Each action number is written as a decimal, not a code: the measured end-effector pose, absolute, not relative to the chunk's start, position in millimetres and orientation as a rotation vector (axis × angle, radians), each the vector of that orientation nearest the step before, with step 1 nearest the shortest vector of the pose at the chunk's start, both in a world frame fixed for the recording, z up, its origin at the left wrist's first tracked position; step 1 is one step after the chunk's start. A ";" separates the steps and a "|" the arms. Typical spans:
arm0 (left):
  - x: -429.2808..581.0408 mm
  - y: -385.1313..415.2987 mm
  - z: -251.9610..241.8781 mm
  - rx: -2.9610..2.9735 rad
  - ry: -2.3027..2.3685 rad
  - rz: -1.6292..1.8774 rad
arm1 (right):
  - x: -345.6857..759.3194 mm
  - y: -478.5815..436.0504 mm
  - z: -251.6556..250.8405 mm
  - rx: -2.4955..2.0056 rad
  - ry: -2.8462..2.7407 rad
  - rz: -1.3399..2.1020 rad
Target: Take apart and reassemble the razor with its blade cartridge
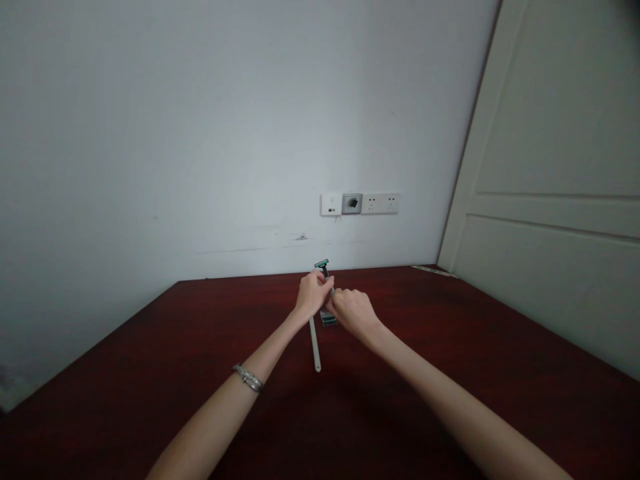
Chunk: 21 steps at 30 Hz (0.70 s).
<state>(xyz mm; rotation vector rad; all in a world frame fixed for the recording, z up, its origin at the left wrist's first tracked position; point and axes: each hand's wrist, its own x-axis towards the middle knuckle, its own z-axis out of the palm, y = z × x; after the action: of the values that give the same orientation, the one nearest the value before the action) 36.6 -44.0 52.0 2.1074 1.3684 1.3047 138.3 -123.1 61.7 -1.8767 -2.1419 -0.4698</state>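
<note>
Two forearms of mine (435, 387) converged over a dark red counter (410, 347), the left one ringed by a silvery bracelet (248, 378). Nearest of the loose objects was a narrow pale strip (315, 347) with a hole at its near end; its far end was hidden by my left hand. Farther on, just right of the strip, lay a small dark-green piece (329, 320), partly covered and too small to identify. My right hand (356, 308) was curled closed around the lower handle of a razor (324, 265). Slightly farther off, my left hand (311, 293) pinched the same handle nearer the head, between thumb and fingers. The razor was thus held between both hands, head uppermost and free of the fingers. Stage: head and handle appeared joined, so I judged the razor whole; handling was under way, the razor not yet set down and neither grip released. The exact finger contacts were hidden, and I could not tell whether the strip touched my left hand. Beyond the counter's far edge rose a pale wall (225, 133) bearing a row of socket plates (381, 203).
</note>
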 end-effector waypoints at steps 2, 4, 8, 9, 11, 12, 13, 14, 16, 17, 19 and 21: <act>43.2 -44.9 50.9 2.130 1.300 1.330 | 156.8 -121.0 63.5 -1.936 -2.096 -0.476; 46.9 -45.5 49.7 2.162 1.272 1.299 | 182.2 -116.9 62.8 -2.000 -2.018 -0.448; 42.5 -42.5 45.7 2.242 1.263 1.160 | 250.2 -105.4 51.1 -2.088 -1.892 -0.310; 39.2 -40.8 44.3 2.258 1.256 1.108 | 269.0 -103.1 46.4 -2.100 -1.862 -0.294; 31.0 -36.7 41.5 2.259 1.270 1.026 | 305.2 -101.0 35.8 -2.153 -1.815 -0.249; 26.5 -34.5 40.1 2.254 1.281 0.992 | 321.8 -101.4 30.4 -2.185 -1.779 -0.243; 21.9 -32.2 38.8 2.245 1.297 0.968 | 336.9 -102.6 25.1 -2.205 -1.762 -0.230; 17.5 -30.1 37.6 2.234 1.322 0.945 | 350.5 -104.7 19.8 -2.224 -1.750 -0.216; 9.1 -26.1 35.6 2.204 1.386 0.905 | 372.5 -109.9 9.8 -2.261 -1.733 -0.194; 5.4 -24.3 34.6 2.187 1.418 0.884 | 381.1 -112.6 4.9 -2.273 -1.730 -0.189; -0.8 -21.2 32.0 2.159 1.467 0.839 | 394.5 -117.1 -4.8 -2.277 -1.732 -0.196; -5.4 -19.0 28.4 2.146 1.490 0.792 | 403.7 -120.1 -14.0 -2.269 -1.733 -0.205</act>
<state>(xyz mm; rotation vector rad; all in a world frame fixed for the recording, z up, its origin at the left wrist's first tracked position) -5.4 -19.0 28.4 2.1458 1.4898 0.7919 403.7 -120.1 -14.0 -2.2690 -1.7328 -0.2054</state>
